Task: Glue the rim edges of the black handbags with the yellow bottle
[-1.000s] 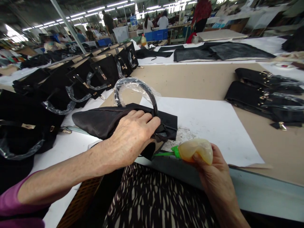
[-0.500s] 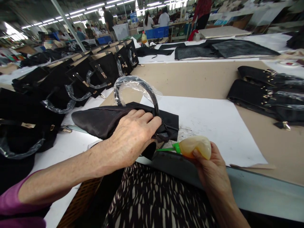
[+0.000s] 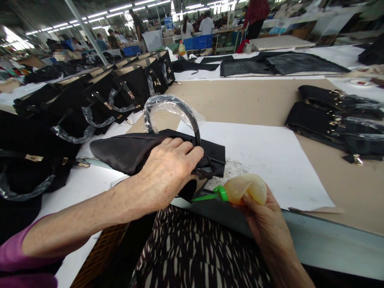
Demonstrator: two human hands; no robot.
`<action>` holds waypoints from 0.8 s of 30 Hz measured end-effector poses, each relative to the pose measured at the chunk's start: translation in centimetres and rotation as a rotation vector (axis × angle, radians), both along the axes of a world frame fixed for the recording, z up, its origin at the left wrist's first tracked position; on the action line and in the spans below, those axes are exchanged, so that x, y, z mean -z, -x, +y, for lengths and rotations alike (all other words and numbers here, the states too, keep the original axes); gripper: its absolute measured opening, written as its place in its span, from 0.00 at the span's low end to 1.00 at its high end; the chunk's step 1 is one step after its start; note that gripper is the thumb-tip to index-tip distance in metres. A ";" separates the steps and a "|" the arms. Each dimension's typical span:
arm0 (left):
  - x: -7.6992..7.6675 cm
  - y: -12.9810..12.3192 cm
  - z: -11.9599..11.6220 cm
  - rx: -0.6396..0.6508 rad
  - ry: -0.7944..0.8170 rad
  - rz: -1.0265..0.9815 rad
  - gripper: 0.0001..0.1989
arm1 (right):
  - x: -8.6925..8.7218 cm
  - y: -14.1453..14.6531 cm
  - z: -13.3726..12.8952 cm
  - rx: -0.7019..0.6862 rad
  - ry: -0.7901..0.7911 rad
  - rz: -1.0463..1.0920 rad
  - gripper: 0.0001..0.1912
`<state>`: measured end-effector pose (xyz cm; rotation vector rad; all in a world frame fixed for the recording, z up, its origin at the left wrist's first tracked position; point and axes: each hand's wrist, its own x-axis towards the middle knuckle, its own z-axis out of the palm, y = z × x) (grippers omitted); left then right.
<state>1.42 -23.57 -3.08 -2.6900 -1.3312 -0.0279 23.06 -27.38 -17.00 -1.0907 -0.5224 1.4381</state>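
Observation:
A black handbag (image 3: 126,150) lies in front of me at the table edge, its handle (image 3: 180,105) wrapped in clear plastic and standing up. My left hand (image 3: 174,168) is closed over the bag near the handle's base; its fingertips are hidden in the dark material. In my right hand (image 3: 264,208) is a squeeze bottle (image 3: 244,188) of yellowish liquid, its soft wall dented under the thumb. The bottle's green nozzle (image 3: 205,197) points left, its tip at the bag's lower edge below my left hand. Whether liquid comes out I cannot tell.
A white paper sheet (image 3: 264,160) with dark smudges lies on the tan table (image 3: 234,98). Black bags (image 3: 117,86) stand in a row at left. Folded black pieces with gold fittings (image 3: 327,120) lie at right, black panels (image 3: 279,63) at the back. Several people work far behind.
My right hand has tilted the bottle so its nozzle tip sits slightly lower and further left. The bottle's wall looks more dented. My left hand stays on the bag.

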 end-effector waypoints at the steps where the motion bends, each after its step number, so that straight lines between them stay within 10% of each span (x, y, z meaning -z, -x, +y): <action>1: 0.0 0.0 0.0 0.000 0.000 -0.010 0.07 | 0.1 -0.1 0.2 0.004 -0.005 -0.004 0.25; 19: -1.7 2.2 1.9 -0.163 -0.072 -0.205 0.07 | 1.7 -2.8 5.2 0.093 -0.205 -0.281 0.28; 24: -2.5 3.5 3.2 -0.258 -0.169 -0.182 0.04 | -1.8 -6.5 7.9 0.416 -0.351 -0.239 0.29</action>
